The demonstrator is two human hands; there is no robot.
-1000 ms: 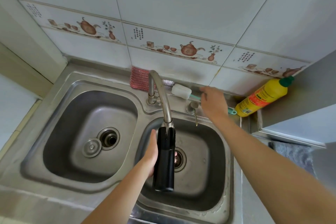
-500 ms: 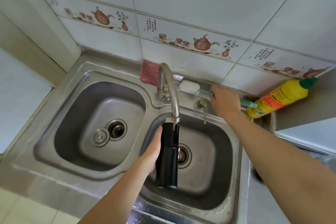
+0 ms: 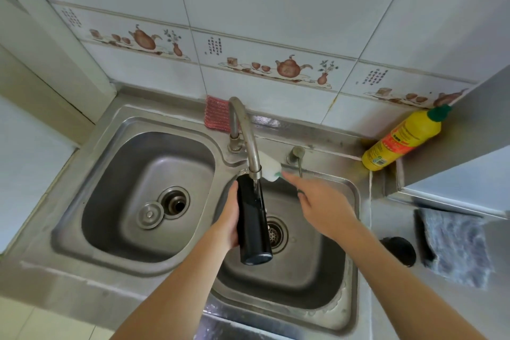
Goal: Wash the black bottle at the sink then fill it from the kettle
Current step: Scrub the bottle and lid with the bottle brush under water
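Just two bare forearms coming in from the bottom edge, no sleeves in sight anywhere. Left hand (image 3: pixel 227 222) and right hand (image 3: pixel 323 205) both plain, with no rings or gloves (wrists likewise bare).

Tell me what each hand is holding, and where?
The left hand grips the black bottle round its middle. The right hand holds the bottle brush by its green handle.

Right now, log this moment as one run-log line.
phase: washing | left hand: holds black bottle under faucet, right basin | right hand: holds sponge brush beside bottle mouth | kettle: not in view
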